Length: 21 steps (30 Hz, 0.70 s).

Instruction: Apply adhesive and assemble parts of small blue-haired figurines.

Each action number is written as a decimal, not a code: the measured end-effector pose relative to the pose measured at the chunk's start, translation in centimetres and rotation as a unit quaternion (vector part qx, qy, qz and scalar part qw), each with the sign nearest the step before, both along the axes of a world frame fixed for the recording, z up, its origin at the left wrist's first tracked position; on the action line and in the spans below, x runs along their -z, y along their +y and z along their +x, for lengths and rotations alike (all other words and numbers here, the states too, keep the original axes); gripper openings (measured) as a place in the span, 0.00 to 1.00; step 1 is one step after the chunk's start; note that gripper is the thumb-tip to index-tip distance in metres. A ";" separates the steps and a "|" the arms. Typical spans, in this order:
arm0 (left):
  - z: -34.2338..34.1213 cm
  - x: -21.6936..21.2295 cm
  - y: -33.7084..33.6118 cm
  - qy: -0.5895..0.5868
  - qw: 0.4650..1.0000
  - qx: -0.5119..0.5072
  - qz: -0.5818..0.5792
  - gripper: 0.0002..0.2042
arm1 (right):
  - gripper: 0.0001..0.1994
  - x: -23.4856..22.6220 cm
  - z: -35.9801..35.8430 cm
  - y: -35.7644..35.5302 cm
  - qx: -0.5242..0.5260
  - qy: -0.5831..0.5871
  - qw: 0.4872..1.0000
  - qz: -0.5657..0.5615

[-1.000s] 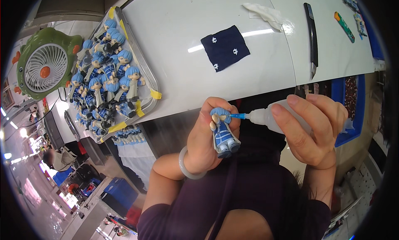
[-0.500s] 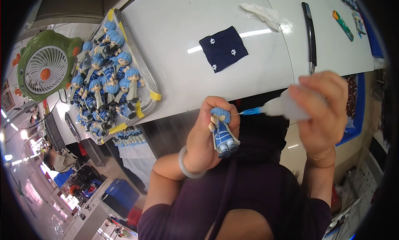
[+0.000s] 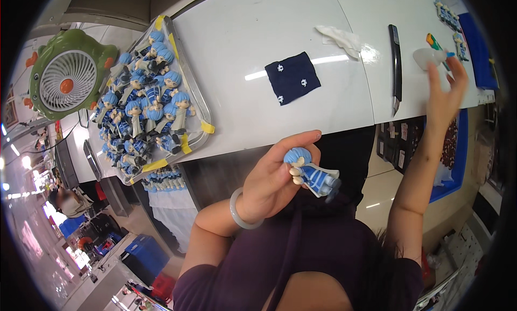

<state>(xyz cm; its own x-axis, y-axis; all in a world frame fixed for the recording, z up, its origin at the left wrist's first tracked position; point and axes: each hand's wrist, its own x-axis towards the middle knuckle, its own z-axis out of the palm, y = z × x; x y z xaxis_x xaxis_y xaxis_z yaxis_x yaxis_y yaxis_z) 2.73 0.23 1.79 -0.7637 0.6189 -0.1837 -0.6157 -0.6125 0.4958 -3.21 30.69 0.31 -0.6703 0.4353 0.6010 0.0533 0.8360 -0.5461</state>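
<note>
My left hand [image 3: 267, 184] is closed around a small figurine [image 3: 319, 178] with light-blue hair and a blue-and-white outfit. The figurine tilts, its dark shoes toward the right. My right hand [image 3: 446, 102] reaches over the right part of the table, fingers apart. By its fingertips lies a white squeeze bottle [image 3: 425, 58] with a blue tip; whether they still touch it is hard to see. Behind the bottle is a green-and-orange cutter [image 3: 432, 40], partly covered. A black-handled knife [image 3: 396, 68] lies to the left of this hand.
A clear tray [image 3: 207, 109] with yellow tape, heaped with similar figurines [image 3: 142, 106], stands left beside a green fan [image 3: 67, 79]. A navy cloth [image 3: 293, 79] and a white tissue [image 3: 339, 40] lie mid-table. More figurines [image 3: 448, 15] stand far right; a blue bin [image 3: 458, 171] sits below.
My right hand has moved the bottle away from the figurine to the far right of the table, and its fingers have spread. In my left hand the figurine has tilted, feet swinging right.
</note>
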 end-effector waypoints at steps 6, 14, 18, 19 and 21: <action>0.3 0.3 0.7 0.084 0.996 -0.024 -0.032 0.28 | 0.31 -2.5 6.2 -11.2 -0.493 -0.128 0.805 -0.305; -0.5 0.8 0.6 0.189 0.967 0.036 -0.168 0.27 | 0.16 -1.6 6.3 -12.1 -0.509 -0.094 0.813 -0.267; -0.8 0.0 0.0 0.072 0.979 0.148 -0.121 0.31 | 0.17 -2.0 6.4 -12.6 -0.531 -0.098 0.804 -0.248; -0.8 -0.4 -0.2 0.073 0.979 0.145 -0.127 0.31 | 0.17 -2.2 6.4 -12.7 -0.540 -0.095 0.803 -0.234; -1.2 0.0 -0.3 0.044 0.978 0.192 -0.074 0.32 | 0.18 -2.3 6.4 -12.6 -0.540 -0.102 0.806 -0.221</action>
